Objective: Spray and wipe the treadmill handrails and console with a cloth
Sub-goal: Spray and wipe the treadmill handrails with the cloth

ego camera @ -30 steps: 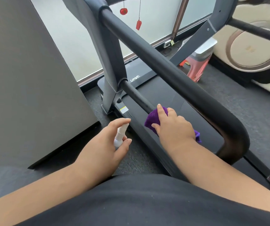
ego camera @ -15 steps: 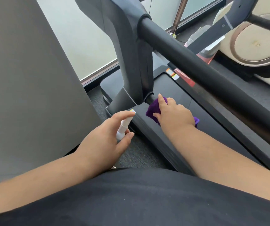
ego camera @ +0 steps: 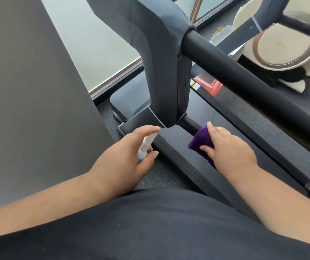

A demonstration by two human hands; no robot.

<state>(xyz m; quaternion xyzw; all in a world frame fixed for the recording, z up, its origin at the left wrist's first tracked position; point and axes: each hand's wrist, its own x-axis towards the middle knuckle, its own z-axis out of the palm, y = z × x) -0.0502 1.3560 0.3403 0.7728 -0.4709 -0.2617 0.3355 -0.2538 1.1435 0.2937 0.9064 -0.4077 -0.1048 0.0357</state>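
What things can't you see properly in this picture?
Head view only:
- Spray bottle: the left hand grips it and covers most of its body; no label shows.
- Purple cloth: partly under the right hand.
- Lower bar: where it is being wiped is behind the cloth.
- Console: cut off by the top edge.
- Red object: mostly behind the upper handrail.

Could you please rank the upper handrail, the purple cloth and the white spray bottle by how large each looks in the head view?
1. Upper handrail, by far the largest.
2. Purple cloth, partly covered by the right hand.
3. White spray bottle, mostly hidden in the left hand, so its rank below the cloth is unsure.
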